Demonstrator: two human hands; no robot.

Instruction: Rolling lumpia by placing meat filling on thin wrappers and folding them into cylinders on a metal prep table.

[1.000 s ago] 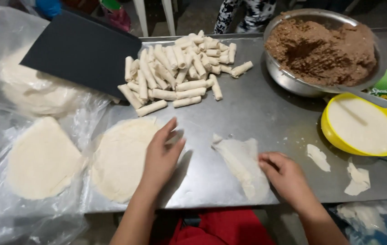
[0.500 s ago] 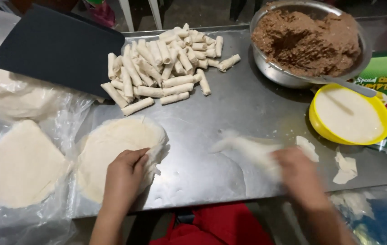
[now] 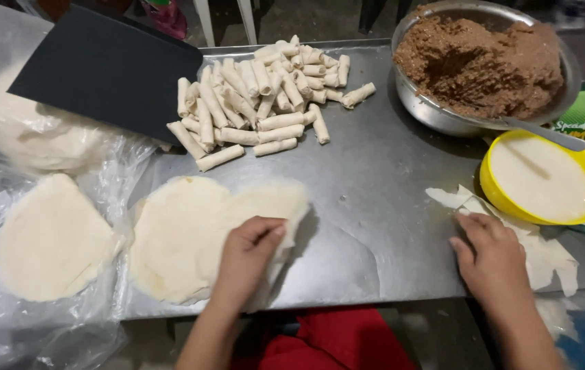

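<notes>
Left hand (image 3: 248, 257) fingers curled pinching wrapper stack (image 3: 189, 233) – right hand (image 3: 494, 257) flat, pressing torn wrapper scraps (image 3: 546, 250)

Wrapper stack (image 3: 189, 240) front left on table (image 3: 374, 226); rolls (image 3: 258, 103) behind it; filling bowl (image 3: 488, 65) far right, paste bowl (image 3: 542, 178) before it.

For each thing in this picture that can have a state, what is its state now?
Left hand: flat on the wrapper stack, pinching its top sheet.
Right hand: resting on torn wrapper scraps.
Wrapper stack: lying flat, top sheet pulled partly aside.
Wrapper scraps: torn, scattered beside the yellow bowl.
Rolls: rolled, piled loosely.
Metal bowl: full of brown filling.
Yellow bowl: filled with white liquid.
Spoon: lying across both bowls' rims.
</notes>
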